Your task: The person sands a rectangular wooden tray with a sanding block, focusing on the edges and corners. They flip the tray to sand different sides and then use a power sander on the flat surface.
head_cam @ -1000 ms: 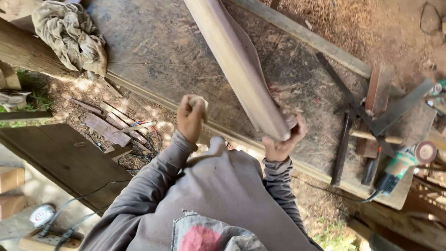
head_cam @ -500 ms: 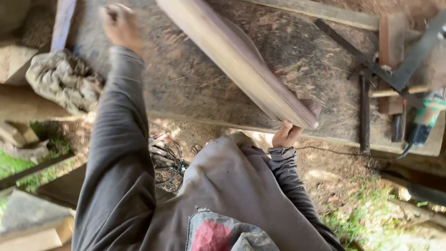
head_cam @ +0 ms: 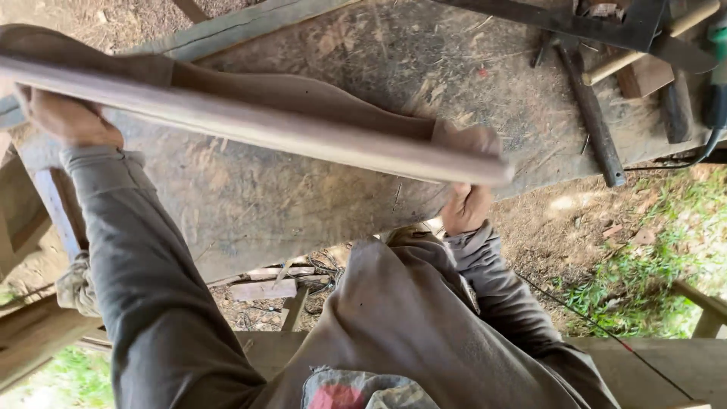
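— Since half a second ago, what has moved?

— Swung round, that's what: the long wooden board [head_cam: 257, 125] pointed away from me before, and now it lies nearly level across my view, left to right, above the surface [head_cam: 250, 204]. My left arm has come down from its high reach.

— How are your hands on it?

— My left hand [head_cam: 64, 117] is wrapped around the far left end, fingers curled under the edge. My right hand [head_cam: 466, 208] grips the right end from below, closed on the wood just under the cut tip.

— And the board itself?

— Held up on its edge, so I see the narrow pale face and the wavy, carved profile behind it. It hangs over the dusty surface; whether it touches I cannot tell.

— Anything else about?

— At the upper right of the surface lie a dark metal bar [head_cam: 594, 121], a wooden handle [head_cam: 651, 42] and a black cable [head_cam: 708, 144]. Grass [head_cam: 651, 257] grows beyond the right end, and offcuts [head_cam: 265, 288] lie on the dirt below.
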